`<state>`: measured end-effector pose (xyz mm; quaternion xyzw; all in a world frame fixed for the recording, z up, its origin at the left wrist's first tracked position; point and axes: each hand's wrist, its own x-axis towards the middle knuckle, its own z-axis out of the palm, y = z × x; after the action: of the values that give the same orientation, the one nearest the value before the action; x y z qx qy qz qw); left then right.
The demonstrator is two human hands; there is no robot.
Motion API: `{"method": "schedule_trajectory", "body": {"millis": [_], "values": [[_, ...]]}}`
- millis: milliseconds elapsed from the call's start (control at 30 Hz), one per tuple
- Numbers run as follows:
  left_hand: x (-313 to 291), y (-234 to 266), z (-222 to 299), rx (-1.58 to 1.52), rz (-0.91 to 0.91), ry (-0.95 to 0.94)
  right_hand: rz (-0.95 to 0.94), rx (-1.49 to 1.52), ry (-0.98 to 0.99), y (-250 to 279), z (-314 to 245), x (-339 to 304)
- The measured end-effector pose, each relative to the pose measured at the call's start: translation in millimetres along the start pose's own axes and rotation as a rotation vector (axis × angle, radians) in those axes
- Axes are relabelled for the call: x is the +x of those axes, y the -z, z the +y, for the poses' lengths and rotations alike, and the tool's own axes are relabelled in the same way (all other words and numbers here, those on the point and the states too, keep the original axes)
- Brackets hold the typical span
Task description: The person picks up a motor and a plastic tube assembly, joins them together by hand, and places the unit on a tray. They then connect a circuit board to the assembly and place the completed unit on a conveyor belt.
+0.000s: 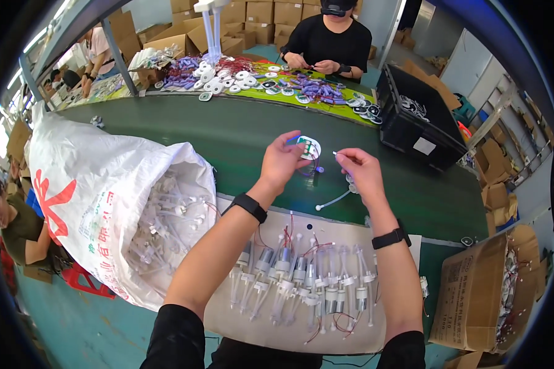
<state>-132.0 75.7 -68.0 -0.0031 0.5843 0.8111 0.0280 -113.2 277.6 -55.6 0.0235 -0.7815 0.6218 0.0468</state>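
My left hand (pixel 281 161) is closed on the edge of a round white disc-shaped circuit module (pixel 313 145) with a green board on its face. A small purple cylindrical battery (pixel 319 170) hangs just below it on thin wires. To the right, my right hand (pixel 361 172) pinches a small white connector (pixel 335 154) between thumb and fingertip, apart from the module. Beneath that hand, a clear tube (pixel 333 201) with a white end slants over the green belt (pixel 258 132); the part it joins is mostly hidden by my fingers.
A cardboard sheet (pixel 261 341) in front of me bears several small motor pumps with clear tubes (pixel 301 277). Left is a white sack (pixel 98 160) of tubed parts. A black crate (pixel 421 132) and a cardboard box (pixel 471 295) stand right. Across the belt, a person (pixel 329 46) works behind piled modules and batteries.
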Motion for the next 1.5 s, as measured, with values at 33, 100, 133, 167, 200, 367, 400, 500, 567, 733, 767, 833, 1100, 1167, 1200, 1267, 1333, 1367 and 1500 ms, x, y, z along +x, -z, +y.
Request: {"method": "schedule_trajectory", "body": {"millis": [33, 100, 133, 167, 200, 367, 400, 500, 567, 733, 767, 833, 1100, 1167, 1200, 1267, 1333, 1367, 1500], "values": [[-2, 0, -2, -0.005, 0.003, 0.004, -0.003, -0.005, -0.004, -4, 0, -1], [-3, 3, -6, -0.026, -0.048, -0.009, -0.019, 0.044, -0.018, -13, 1, -1], [-2, 5, -7, -0.029, -0.044, -0.006, -0.023, 0.041, -0.021, -16, 2, 1], [-2, 6, -9, 0.012, -0.054, -0.048, -0.033, 0.068, -0.018, -17, 4, 1], [-2, 7, -11, 0.053, -0.064, -0.090, -0.042, 0.095, -0.015, -19, 6, 1], [5, 13, -20, 0.121, -0.079, -0.093, -0.002, -0.027, 0.006, -26, 6, 6], [5, 13, -23, 0.128, -0.090, -0.112, 0.016, -0.067, 0.019, -27, 7, 7], [4, 15, -25, 0.300, -0.110, -0.147, 0.003, -0.098, 0.009, -31, 9, 10], [3, 12, -26, 0.376, -0.108, -0.183, -0.015, -0.109, -0.020, -31, 7, 10], [0, 8, -23, 0.480, -0.091, -0.191, -0.031, -0.117, -0.042, -38, 1, 3], [-1, 7, -23, 0.378, -0.064, -0.116, -0.029, -0.106, 0.018, -40, 2, 2], [-3, 6, -23, 0.273, -0.041, -0.039, -0.024, -0.097, 0.076, -42, 4, -2], [-1, 13, -26, -0.131, -0.113, 0.000, 0.148, -0.297, 0.295, -47, 8, -3], [0, 15, -26, -0.136, -0.108, 0.022, 0.152, -0.299, 0.269, -49, 8, -3], [0, 15, -26, -0.141, -0.102, 0.041, 0.155, -0.301, 0.246, -50, 8, -3], [1, 16, -28, -0.159, -0.124, 0.042, 0.156, -0.287, 0.234, -54, 8, -3], [2, 16, -31, -0.174, -0.145, 0.041, 0.156, -0.271, 0.222, -57, 8, -3], [1, 15, -32, -0.195, -0.144, 0.034, 0.170, -0.315, 0.244, -58, 8, -3], [1, 14, -31, -0.239, -0.140, 0.026, 0.199, -0.360, 0.252, -63, 3, -4]]}}
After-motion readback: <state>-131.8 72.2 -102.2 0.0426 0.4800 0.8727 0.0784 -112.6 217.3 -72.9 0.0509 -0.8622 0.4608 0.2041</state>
